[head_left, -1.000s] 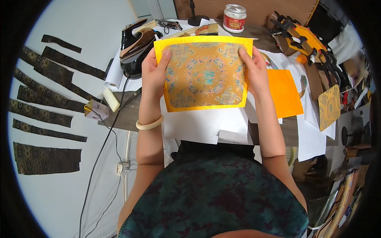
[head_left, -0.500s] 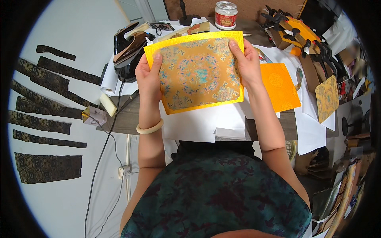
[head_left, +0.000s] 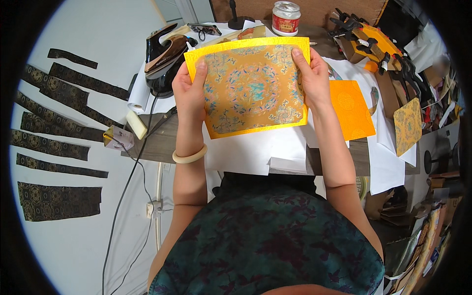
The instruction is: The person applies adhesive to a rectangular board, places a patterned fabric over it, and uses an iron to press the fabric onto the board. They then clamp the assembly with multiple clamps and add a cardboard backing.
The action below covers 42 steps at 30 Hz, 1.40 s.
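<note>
Evidently mid-handling: patterned gold panel [head_left: 255,88], blue-and-pink floral medallion at centre, held up in both hands above the desk [head_left: 157,142], near the middle of its front edge. Yellow border [head_left: 246,43] shows along the panel's top and bottom, more narrowly at the sides.

Progress, as judged: panel and border already sit together as one layered piece, border spread flat; whether they are bonded, cannot tell. Nothing visible settles what remains.

Orientation: patterned face up toward the wearer. Long axis runs left to right, hand to hand, right end slightly higher; one long edge faces the wearer, the other the desk's back edge.

Left hand [head_left: 191,91] clamps the left side, thumb on the face, fingers behind. Right hand [head_left: 314,78] does likewise near the upper right corner. Fingertips behind the piece are hidden.

Outward: white paper [head_left: 246,152] beneath, reaching the desk's front edge. Orange sheet [head_left: 350,110] right of the right forearm; second patterned piece [head_left: 407,127] by the desk's right edge. Iron [head_left: 167,64] toward the back left corner, jar [head_left: 285,19] at the back edge, black clamps [head_left: 400,69] toward the back right corner.
</note>
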Each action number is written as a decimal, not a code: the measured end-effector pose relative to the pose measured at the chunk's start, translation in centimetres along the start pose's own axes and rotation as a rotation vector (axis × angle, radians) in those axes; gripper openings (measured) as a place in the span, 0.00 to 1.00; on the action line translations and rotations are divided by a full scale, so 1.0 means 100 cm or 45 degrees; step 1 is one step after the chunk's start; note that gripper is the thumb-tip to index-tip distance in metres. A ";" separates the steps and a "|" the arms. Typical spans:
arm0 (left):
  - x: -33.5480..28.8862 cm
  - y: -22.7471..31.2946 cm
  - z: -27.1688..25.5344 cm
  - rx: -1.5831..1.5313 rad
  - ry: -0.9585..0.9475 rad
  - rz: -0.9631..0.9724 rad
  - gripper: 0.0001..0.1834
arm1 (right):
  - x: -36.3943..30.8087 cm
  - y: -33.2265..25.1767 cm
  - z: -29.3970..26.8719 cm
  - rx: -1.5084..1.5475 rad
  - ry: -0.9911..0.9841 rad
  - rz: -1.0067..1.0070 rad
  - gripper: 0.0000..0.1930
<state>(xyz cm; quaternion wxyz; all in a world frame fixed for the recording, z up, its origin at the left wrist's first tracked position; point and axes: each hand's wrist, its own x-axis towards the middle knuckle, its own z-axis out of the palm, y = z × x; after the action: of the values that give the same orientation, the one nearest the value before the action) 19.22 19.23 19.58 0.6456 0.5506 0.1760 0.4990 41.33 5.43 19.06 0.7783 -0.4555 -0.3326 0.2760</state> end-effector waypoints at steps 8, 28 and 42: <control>-0.001 0.000 0.002 -0.015 -0.002 0.008 0.14 | 0.000 0.002 -0.002 -0.004 0.003 -0.007 0.13; -0.003 -0.011 -0.004 0.095 0.114 -0.167 0.13 | -0.005 0.018 -0.012 0.062 -0.101 0.097 0.15; 0.008 0.001 -0.005 0.293 -0.161 -0.199 0.15 | 0.054 -0.025 0.027 -1.360 -0.966 -0.073 0.20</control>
<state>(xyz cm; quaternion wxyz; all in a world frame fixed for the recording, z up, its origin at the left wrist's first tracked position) 19.16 20.14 19.81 0.6250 0.6359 0.2335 0.3880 42.93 9.73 23.68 0.2806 -0.6414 -0.6873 0.1937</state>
